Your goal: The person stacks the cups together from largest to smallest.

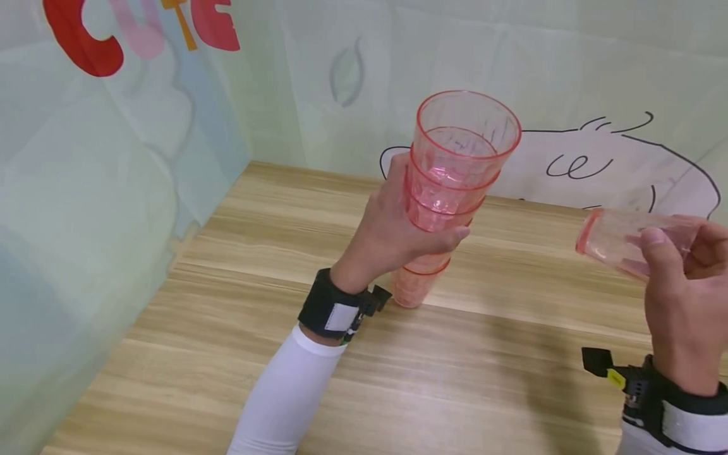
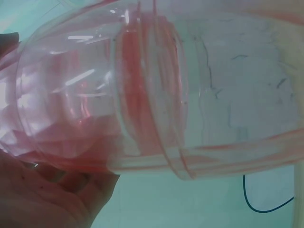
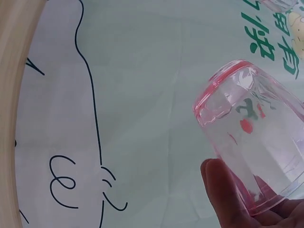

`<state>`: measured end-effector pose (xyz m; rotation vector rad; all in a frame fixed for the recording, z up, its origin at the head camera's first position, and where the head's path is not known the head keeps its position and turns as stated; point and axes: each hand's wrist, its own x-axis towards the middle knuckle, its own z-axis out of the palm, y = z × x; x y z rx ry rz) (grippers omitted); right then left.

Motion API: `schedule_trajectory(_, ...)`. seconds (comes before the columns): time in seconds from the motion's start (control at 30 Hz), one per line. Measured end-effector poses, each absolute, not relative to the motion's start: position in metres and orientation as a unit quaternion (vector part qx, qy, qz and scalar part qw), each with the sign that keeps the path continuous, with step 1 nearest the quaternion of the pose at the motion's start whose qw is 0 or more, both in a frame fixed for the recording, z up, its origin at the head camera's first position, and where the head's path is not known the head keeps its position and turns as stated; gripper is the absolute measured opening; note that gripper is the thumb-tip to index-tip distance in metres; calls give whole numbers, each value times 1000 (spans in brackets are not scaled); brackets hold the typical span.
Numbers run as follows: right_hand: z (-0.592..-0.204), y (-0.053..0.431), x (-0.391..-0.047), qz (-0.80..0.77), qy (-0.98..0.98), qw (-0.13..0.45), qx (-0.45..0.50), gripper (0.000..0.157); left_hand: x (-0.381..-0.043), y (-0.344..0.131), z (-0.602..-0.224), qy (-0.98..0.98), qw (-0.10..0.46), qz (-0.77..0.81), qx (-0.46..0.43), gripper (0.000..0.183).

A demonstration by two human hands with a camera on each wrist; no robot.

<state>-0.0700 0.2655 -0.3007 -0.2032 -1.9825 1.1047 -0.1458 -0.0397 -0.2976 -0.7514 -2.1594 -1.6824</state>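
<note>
A tall nested stack of clear pink plastic cups leans to the right, its mouths facing up and its lowest base over the tabletop. My left hand grips the stack around its middle, thumb across the front. In the left wrist view the cup walls fill most of the picture, with fingers below them. To the right, my right hand holds a single clear pink cup on its side, thick base pointing left toward the stack. The right wrist view shows this cup with the thumb against its wall.
A wood-grain tabletop lies under both hands. Behind it hangs a pale green printed backdrop with a white cartoon shape. Another printed sheet with colourful letters stands along the left edge.
</note>
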Motion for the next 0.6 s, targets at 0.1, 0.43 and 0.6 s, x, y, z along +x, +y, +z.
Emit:
schedule_trajectory(0.1, -299, 264, -71, 456, -781, 421, -68, 38, -146, -40, -297, -755, 154, -582, -262, 83)
schedule_trajectory(0.43, -297, 255, -71, 506, -752, 423, -6, 47, -145, -40, -296, -754, 149, -585, -259, 84)
schedule_trajectory(0.6, -294, 249, -73, 531, -732, 425, 24, 51, -145, -40, -296, -755, 151, -583, -259, 84)
